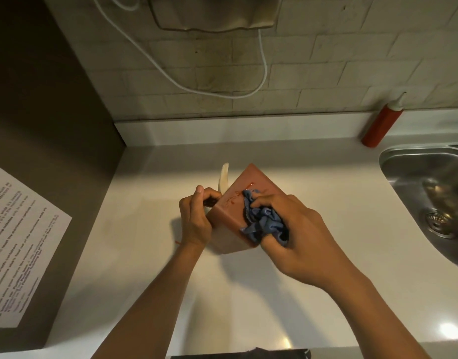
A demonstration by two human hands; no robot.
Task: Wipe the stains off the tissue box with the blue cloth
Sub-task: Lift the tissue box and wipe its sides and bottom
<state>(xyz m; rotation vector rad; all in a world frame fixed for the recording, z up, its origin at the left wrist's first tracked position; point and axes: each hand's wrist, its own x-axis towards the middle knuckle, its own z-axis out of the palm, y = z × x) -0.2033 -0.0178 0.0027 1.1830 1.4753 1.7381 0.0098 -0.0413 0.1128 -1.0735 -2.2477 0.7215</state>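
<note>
We look down from head height at a pale kitchen countertop (145, 255). Near its middle we hold a reddish-brown tissue box (231, 230), tipped on its side and angled up off the counter, with a white tissue (223, 178) sticking out of the end that faces away from us.

Our left hand (195, 218) grips the box's left edge, fingers curled round it to keep it steady. Our right hand (297, 237) clutches the bunched blue cloth (261, 220), fingers closed round it, and presses it against the upturned face of the box. Red stains (234, 199) show as smears and drips on that face, just beside the cloth's leading edge.

We judge the wiping to be under way but unfinished, since red marks remain. The next move, we think, calls for pushing the cloth up and left across the marks while the left hand braces the box firmly.

A red squeeze bottle (382, 125) stands against the back wall, well apart, near a steel sink (404, 161) at right. A printed paper sheet (18, 237) lies at left.
</note>
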